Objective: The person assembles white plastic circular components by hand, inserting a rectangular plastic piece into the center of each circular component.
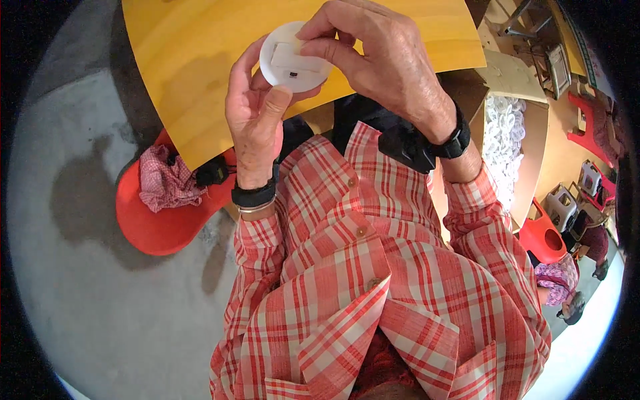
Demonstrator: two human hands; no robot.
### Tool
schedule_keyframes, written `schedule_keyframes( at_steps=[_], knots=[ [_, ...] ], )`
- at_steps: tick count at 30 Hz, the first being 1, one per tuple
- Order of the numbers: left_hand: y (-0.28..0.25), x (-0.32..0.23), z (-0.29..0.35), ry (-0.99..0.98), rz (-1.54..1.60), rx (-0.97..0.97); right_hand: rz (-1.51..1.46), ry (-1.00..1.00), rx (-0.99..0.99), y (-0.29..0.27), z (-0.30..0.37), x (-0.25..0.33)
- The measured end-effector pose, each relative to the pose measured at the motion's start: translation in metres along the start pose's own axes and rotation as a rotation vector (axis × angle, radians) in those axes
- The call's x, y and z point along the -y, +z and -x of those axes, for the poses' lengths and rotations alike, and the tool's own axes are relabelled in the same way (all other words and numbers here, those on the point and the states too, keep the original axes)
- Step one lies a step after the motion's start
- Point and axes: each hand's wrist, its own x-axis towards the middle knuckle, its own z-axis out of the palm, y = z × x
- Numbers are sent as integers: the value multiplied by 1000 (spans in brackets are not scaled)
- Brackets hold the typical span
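My left hand (257, 113) is closed around a round white plastic disc (283, 70), thumb at its near edge and fingers behind it. A rectangular panel and a small dark switch show on the disc's upward face. My right hand (373, 57) reaches in from the right, thumb and forefinger pinched together at the panel's right side. What lies between those fingertips, if anything, is too small to make out. Both hands are above the near edge of a yellow table (193, 80).
An open cardboard box (530, 147) with many clear plastic pieces (503, 143) stands to the right. At left, a red stool (153, 227) carries a checked cloth (167, 180). Farther right are more stools (543, 233) and other people (560, 280).
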Motion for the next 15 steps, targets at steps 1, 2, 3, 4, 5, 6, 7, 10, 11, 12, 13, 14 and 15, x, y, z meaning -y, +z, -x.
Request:
schedule_keyframes(
  at_steps=[1, 2, 3, 4, 5, 6, 7, 10, 11, 12, 13, 14, 15],
  knots=[
    [-1, 1, 0, 7, -3, 6, -31, 25, -6, -1, 0, 1],
    [-1, 1, 1, 5, -5, 7, -32, 26, -8, -1, 0, 2],
    [-1, 1, 1, 9, -4, 4, -42, 37, -1, -2, -1, 3],
    [-1, 1, 1, 14, -2, 2, -51, 47, 6, -2, -1, 3],
    [-1, 1, 1, 14, -3, 5, -49, 47, 4, -3, -1, 4],
    [-1, 1, 1, 14, 5, 2, -39, 57, 16, -4, -2, 5],
    [-1, 1, 1, 13, 14, 0, -28, 68, 28, -4, -2, 5],
    [1, 0, -1, 6, 11, -4, -3, 28, -5, -3, 0, 1],
    [2, -1, -3, 5, 11, 1, 1, 29, -8, -3, -1, 0],
    [3, -3, -3, 1, 14, -4, 4, 30, -9, -3, -1, 0],
    [4, -4, -2, -4, 16, -9, 8, 32, -11, -3, 0, 0],
    [5, -5, -1, -7, 15, -9, 7, 35, -12, -3, 0, 0],
    [6, -5, -2, -7, 6, -7, 9, 31, 1, -5, -1, -1]
  ],
)
